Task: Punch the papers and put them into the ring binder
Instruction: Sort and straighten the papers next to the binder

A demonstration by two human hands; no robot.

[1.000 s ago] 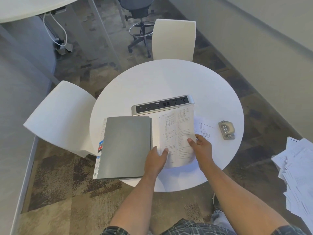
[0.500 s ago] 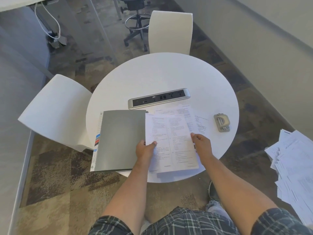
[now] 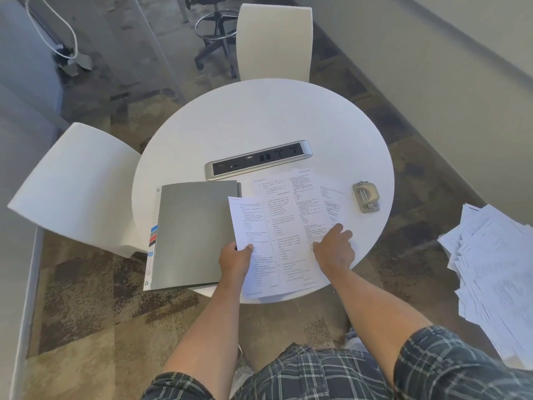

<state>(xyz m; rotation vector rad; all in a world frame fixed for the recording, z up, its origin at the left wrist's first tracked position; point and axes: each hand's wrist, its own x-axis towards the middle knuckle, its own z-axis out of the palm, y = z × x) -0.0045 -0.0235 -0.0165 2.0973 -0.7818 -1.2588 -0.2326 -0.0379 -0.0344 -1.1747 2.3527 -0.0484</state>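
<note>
Head view: since half a second ago the right hand (image 3: 334, 249) has let go of the printed white sheet (image 3: 274, 243) and now lies flat, fingers loosely spread, on the other loose printed papers (image 3: 305, 192) lying toward the right edge of the round white table (image 3: 259, 116). The left hand (image 3: 235, 262) still pinches the sheet's left edge between thumb and fingers, as before. The sheet has shifted a little leftward; its upper left corner now overlaps the right edge of the closed grey ring binder (image 3: 193, 232).

The held sheet carries two columns of small text, too small to read, and its lower end hangs past the table's near edge. The binder lies flat at the near left edge of the table, its white spine with coloured labels facing left and its lower corner overhanging the rim. The small beige metal hole punch (image 3: 366, 196) sits alone near the right edge, apart from the papers. A silver power-socket strip (image 3: 258, 160) lies across the table's middle, just beyond the binder and papers. A heap of white sheets (image 3: 496, 272) lies off the table at the right.
</note>
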